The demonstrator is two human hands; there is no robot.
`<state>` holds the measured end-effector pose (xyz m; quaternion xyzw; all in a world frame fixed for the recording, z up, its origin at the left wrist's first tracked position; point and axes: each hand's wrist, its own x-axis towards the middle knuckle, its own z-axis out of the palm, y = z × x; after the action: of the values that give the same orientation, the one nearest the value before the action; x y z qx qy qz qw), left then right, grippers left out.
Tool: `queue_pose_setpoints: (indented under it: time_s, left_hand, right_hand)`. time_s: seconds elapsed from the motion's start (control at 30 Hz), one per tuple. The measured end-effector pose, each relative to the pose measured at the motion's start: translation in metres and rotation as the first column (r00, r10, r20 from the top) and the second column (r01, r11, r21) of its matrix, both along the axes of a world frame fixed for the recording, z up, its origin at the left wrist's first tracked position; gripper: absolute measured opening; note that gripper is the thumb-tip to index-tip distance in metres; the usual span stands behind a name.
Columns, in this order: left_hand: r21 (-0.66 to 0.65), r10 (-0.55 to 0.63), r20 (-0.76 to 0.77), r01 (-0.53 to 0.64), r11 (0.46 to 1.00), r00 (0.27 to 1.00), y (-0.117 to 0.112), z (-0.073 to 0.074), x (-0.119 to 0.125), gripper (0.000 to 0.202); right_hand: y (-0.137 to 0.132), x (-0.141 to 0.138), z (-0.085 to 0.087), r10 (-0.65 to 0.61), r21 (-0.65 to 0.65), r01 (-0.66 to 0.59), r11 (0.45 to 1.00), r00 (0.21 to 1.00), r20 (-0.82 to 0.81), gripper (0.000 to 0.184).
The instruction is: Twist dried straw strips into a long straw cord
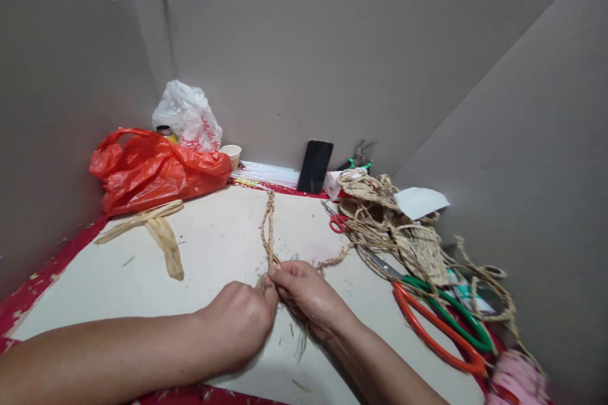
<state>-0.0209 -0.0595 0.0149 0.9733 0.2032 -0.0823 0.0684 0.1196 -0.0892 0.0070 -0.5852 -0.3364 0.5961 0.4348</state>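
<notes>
Right hand; coarse, looped rope

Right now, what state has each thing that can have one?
Tan straw rope: looped, held
Left hand: closed on rope
Right hand: pinching rope
Black rectangular phone: leaning upright, screen dark
Shiny red plastic bag: crumpled
Translucent white plastic bag: crumpled
White paper cup: upright, uncovered
Large orange-and-green-handled scissors: lying, opening unclear
Small red-handled scissors: opening unclear

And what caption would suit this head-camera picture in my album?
Left hand and right hand hold a looped fibre rope over a white surface, scissors and a rope pile at right.
</notes>
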Motion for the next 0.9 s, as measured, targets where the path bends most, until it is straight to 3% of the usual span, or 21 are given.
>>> queue_pose_setpoints:
  time_s: [0.07,0.13,0.2,0.23,0.33,0.4,0.47,0.57,0.63,0.73,0.8,0.9]
  left_hand:
    - [-0.029,-0.062,-0.046,0.06,0.998,0.997,-0.004,0.009,-0.002,0.04]
    - [-0.097,-0.109,-0.042,0.104,0.99,0.993,-0.007,0.025,-0.007,0.028]
    - [-0.168,-0.122,0.06,0.131,0.977,0.991,-0.004,0.043,-0.014,0.006]
    - [-0.184,-0.083,0.13,0.107,0.977,0.988,0.001,0.051,-0.019,0.01]
    - [-0.133,0.152,0.213,-0.126,0.983,0.965,0.036,0.072,-0.033,0.02]
    - [-0.015,0.295,0.119,-0.295,0.955,0.948,0.071,0.08,-0.046,0.015]
    - [0.156,0.449,0.097,-0.459,0.875,0.888,0.107,0.083,-0.063,0.018]
    - [0.322,0.612,0.03,-0.587,0.743,0.79,0.146,0.078,-0.09,0.018]
    - [0.33,0.656,-0.017,-0.615,0.716,0.755,0.159,0.07,-0.107,0.02]
    - [0.26,0.649,-0.039,-0.619,0.741,0.76,0.164,0.059,-0.121,0.018]
    - [0.242,0.635,0.018,-0.62,0.746,0.772,0.163,0.057,-0.124,0.018]
    - [0.274,0.635,0.17,-0.655,0.704,0.753,0.162,0.064,-0.122,0.024]
  right_hand:
    - [0.0,0.001,-0.002,0.004,-0.006,-0.004,1.0,1.0,-0.008,0.025]
    - [0.0,0.002,-0.004,0.009,-0.019,-0.009,1.0,1.0,-0.022,0.027]
    - [0.0,0.002,-0.005,0.021,-0.038,-0.023,0.999,0.998,-0.052,0.027]
    - [0.0,0.002,-0.005,0.028,-0.045,-0.031,0.998,0.997,-0.066,0.027]
    - [0.0,0.003,-0.004,0.049,-0.048,-0.052,0.997,0.996,-0.08,0.027]
    - [0.0,0.002,-0.004,0.059,-0.049,-0.062,0.997,0.996,-0.069,0.028]
    - [0.0,0.002,-0.003,0.064,-0.057,-0.067,0.996,0.996,-0.054,0.029]
    - [0.0,0.002,-0.003,0.072,-0.067,-0.073,0.995,0.997,-0.029,0.03]
    - [0.0,0.002,-0.004,0.077,-0.072,-0.079,0.994,0.997,-0.025,0.031]
    - [0.0,0.002,-0.005,0.086,-0.073,-0.088,0.993,0.996,-0.027,0.032]
    - [0.0,0.002,-0.006,0.096,-0.072,-0.097,0.993,0.995,-0.028,0.032]
    - [0.0,0.001,-0.007,0.096,-0.081,-0.098,0.992,0.995,-0.025,0.032]
